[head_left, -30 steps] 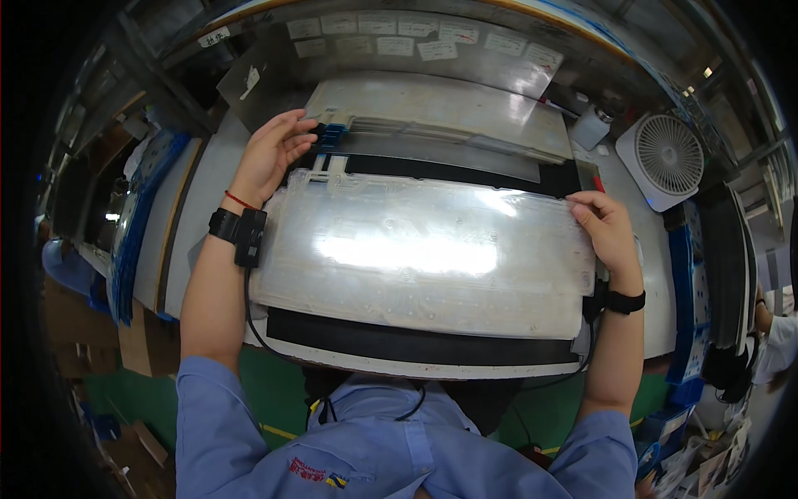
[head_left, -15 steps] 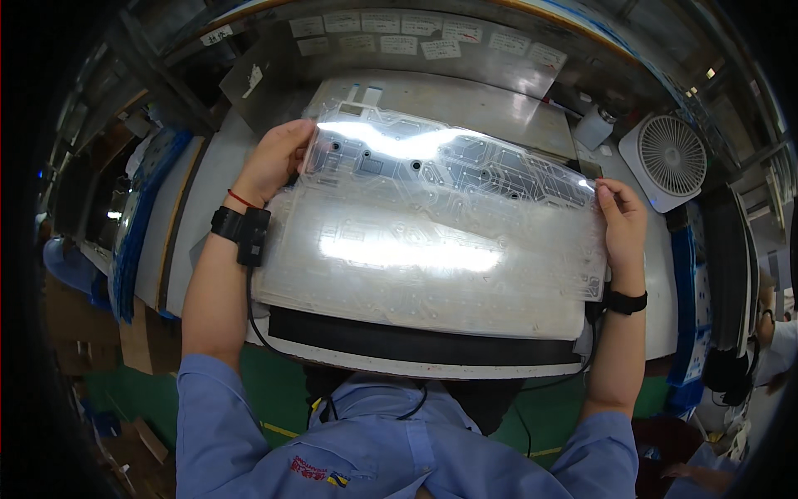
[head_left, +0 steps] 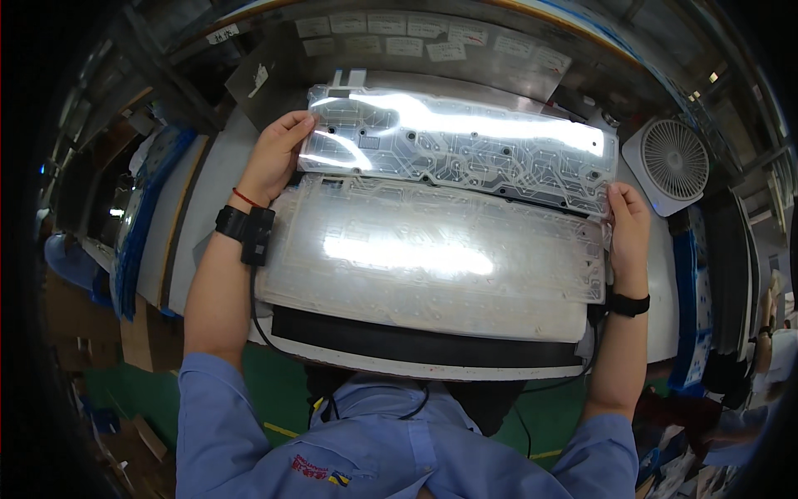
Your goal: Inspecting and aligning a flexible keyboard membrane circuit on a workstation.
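A clear plastic keyboard membrane sheet (head_left: 465,154), printed with fine circuit lines, is stretched between my two hands. Its left edge is pinched in my left hand (head_left: 278,154), and its lower right corner in my right hand (head_left: 629,216). A small tail sticks up from the sheet's upper left. Bright glare streaks cross its surface. Just nearer to me lies a stack of similar clear membrane sheets (head_left: 432,287), its far edge close to the held sheet. The stack rests on a black mat (head_left: 416,337).
A white fan (head_left: 672,162) stands at the right back of the table. Paper labels hang on the metal panel (head_left: 391,62) behind. Blue-edged stacks flank both sides (head_left: 162,216). A black cable (head_left: 252,308) runs from my left wristband. Another person's arm shows at far right.
The held membrane sheet has risen and moved away from me, off the stack, and now its whole face shows above it. Both hands keep their hold.
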A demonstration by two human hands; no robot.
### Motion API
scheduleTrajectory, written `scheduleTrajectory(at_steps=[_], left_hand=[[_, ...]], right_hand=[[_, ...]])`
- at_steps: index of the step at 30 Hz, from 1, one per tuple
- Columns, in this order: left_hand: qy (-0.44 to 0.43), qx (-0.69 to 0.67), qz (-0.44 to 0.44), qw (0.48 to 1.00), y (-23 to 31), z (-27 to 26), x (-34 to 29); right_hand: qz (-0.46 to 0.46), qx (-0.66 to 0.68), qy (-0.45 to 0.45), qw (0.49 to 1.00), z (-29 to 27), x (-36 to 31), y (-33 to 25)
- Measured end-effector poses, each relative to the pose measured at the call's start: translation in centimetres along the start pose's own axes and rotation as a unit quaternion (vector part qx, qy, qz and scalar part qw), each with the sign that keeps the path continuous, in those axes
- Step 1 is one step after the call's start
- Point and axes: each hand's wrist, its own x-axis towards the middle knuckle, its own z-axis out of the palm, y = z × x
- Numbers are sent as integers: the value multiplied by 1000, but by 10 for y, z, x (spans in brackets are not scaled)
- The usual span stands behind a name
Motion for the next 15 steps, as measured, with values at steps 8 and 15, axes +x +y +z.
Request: scheduleTrajectory(at_steps=[8,15], left_hand=[[20,-8,7,1000,-2,-1,0],[-42,-59,35,997,2,-14,-1]], right_hand=[[20,-4,40,999,5,-3,-9],[-35,20,39,998,1,-4,-8]])
